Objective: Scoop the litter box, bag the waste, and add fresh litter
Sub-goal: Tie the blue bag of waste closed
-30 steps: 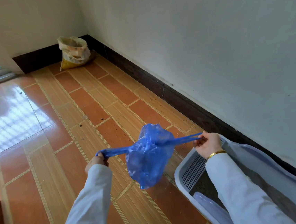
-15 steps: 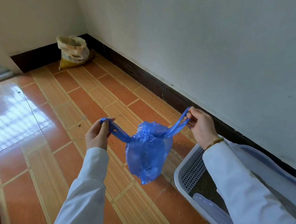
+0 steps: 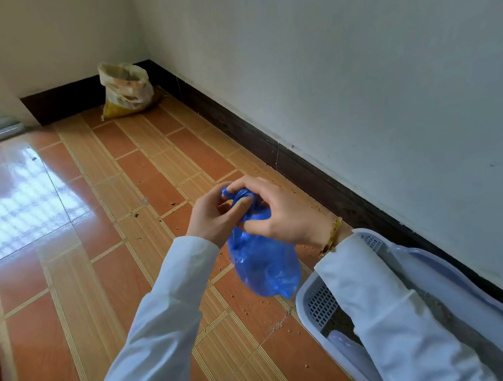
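Blue bag [image 3: 263, 266] hangs just beside the litter box [image 3: 316, 307]: thin, limp, slippery, lightly loaded. We judge the bunched neck safest; left hand [image 3: 213, 218] and right hand [image 3: 280, 215] both pinch it.

- This was a home's room corner: orange tiled floor [image 3: 69, 284], white walls [image 3: 354, 57].
- A litter box [image 3: 319, 303] sat at 4 o'clock; a sack [image 3: 126, 88] at 11.

The left hand [image 3: 212, 215] and right hand [image 3: 283, 215], spread wide a moment ago, now meet over the bag [image 3: 263, 263], pinching its bunched handles together instead of stretching them apart.
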### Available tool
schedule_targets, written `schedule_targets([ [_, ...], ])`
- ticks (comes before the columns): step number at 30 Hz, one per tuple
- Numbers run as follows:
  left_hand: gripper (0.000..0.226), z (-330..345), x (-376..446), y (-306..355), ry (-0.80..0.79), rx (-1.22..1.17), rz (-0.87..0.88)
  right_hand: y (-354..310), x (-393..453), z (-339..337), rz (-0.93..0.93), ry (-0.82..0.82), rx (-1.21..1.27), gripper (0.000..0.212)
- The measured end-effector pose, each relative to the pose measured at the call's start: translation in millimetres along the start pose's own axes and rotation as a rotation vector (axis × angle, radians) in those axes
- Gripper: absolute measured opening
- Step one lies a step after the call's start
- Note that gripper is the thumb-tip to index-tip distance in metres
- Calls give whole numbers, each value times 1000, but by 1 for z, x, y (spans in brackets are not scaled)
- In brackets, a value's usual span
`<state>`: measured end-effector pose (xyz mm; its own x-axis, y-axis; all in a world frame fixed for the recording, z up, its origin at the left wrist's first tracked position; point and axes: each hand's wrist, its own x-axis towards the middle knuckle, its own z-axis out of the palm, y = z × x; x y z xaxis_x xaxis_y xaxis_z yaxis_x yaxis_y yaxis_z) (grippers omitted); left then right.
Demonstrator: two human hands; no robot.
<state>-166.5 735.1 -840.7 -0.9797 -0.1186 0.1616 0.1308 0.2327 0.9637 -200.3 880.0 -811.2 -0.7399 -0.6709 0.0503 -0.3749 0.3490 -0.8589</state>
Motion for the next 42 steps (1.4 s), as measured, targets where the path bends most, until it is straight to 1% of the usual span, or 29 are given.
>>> schedule_targets([
  [3,3,1,1,-4,70,121,-35,7,1,6,-19,68,-75,41],
  [6,22,0,1,-10,166,166,-111,19,2,8,53,134,-144,41],
  [9,30,-5,0,-12,208,265,-111,34,-1,6,99,229,-209,39],
  [11,27,-8,-2,-10,202,362,-69,40,-4,4,117,322,-260,38],
  [14,21,-9,-3,-7,124,498,-38,42,-6,1,131,465,-238,38],
  [15,19,-9,-2,-8,134,535,-31,41,-6,0,137,496,-213,39],
  [16,15,-9,-1,-9,177,555,-28,40,-6,0,141,520,-185,40],
  [18,11,-9,0,-8,299,544,-68,42,-6,-1,148,562,-148,41],
  [20,9,-7,-1,-7,373,473,-116,45,-7,-2,170,584,-107,40],
  [22,6,-4,-2,-7,392,395,-144,47,-8,-2,182,606,-59,41],
  [27,7,4,-2,-5,437,268,-218,47,-8,-10,180,729,-21,42],
  [30,7,2,-2,-7,425,179,-244,46,-10,-9,188,701,6,38],
  [34,12,-5,-3,-6,319,28,-165,46,-9,-10,205,601,93,27],
  [37,6,-5,-5,2,251,-66,-81,39,-6,-9,127,465,137,21],
  [39,10,-6,-6,6,215,-112,-24,31,-4,-7,67,390,140,21],
  [42,13,-11,-8,11,185,-160,41,22,-3,-9,-9,339,129,21],
])
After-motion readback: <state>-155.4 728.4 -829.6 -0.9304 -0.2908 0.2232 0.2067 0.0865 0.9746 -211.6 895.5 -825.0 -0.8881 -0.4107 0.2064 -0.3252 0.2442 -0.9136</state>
